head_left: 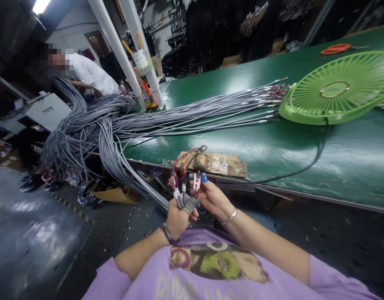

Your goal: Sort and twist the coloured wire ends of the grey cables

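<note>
My left hand (177, 216) is closed around the ends of several grey cables (178, 199). Coloured wires (173, 182) fan out from their stripped tips, and a grey cover sits on my thumb. Close by on the right, my right hand (214, 201) pinches at a small pale pink piece (196, 182), which looks like a clip or connector; its exact kind is unclear. Blue covering shows on one right fingertip. Thin loose wires poke out between the two hands. Just beyond them, a worn wooden block (221, 163) with red and black leads rests at the bench edge.
Long grey cables (179, 114) lie across the green bench (273, 154) and hang in a heap (76, 137) off its left end. A green fan (332, 89) stands at right, near orange-handled scissors (335, 49). A white post (148, 54) rises behind. Another person (91, 75) bends over cables.
</note>
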A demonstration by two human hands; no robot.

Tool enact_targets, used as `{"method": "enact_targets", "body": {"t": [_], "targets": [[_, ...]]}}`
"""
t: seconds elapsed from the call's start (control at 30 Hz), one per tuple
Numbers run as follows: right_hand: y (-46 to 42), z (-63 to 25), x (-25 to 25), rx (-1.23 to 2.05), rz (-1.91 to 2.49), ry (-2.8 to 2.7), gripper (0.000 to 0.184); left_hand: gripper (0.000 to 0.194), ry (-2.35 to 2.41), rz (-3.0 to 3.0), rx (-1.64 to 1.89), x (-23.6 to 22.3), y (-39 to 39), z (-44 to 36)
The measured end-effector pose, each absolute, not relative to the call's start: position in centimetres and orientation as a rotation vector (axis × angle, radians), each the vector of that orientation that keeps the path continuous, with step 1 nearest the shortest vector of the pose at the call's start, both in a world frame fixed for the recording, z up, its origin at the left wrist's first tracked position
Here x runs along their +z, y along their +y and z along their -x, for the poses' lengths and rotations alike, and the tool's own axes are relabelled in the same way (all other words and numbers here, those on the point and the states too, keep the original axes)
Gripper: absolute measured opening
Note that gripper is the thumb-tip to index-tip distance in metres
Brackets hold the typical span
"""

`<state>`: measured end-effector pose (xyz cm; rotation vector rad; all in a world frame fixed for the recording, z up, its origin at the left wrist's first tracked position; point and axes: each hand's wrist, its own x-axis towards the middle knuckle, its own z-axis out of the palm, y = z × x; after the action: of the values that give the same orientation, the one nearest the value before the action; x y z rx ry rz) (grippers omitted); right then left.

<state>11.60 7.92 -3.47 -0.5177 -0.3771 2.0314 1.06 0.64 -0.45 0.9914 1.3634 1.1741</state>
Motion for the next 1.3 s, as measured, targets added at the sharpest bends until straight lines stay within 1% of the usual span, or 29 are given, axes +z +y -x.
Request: {"method": "enact_targets", "body": {"t": [0.23, 0.37, 0.5, 0.7, 0.97, 1.17, 1.3], "targets": [[7.9, -11.6, -3.3, 2.046, 0.542, -0.322, 0.026, 0.044, 1.371, -1.002, 1.173, 0.0, 0.8, -1.1], [7.8, -11.7, -3.2, 2.054, 0.522, -0.392, 0.026, 0.042, 1.379, -1.007, 1.161, 0.2, 1.0, -1.2], [7.7, -11.9, -3.1, 2.080, 0.506, -0.421, 0.028, 0.042, 1.375, -1.012, 1.151, 0.1, 1.1, -1.1], [7.7, -11.8, -2.9, 2.063, 0.551, -0.337, 0.025, 0.045, 1.360, -1.019, 1.159, -0.3, 0.9, -1.0], [7.6, -12.0, -3.2, 2.095, 0.523, -0.413, 0.032, 0.047, 1.357, -1.023, 1.156, -0.1, 0.8, -0.9], [7.4, -12.6, -2.9, 2.178, 0.502, -0.439, 0.040, 0.049, 1.360, -1.032, 1.187, -0.1, 0.3, -0.6], [7.4, -13.0, -2.5, 2.202, 0.499, -0.512, 0.042, 0.045, 1.358, -1.021, 1.238, -0.7, -0.1, -0.1]]}}
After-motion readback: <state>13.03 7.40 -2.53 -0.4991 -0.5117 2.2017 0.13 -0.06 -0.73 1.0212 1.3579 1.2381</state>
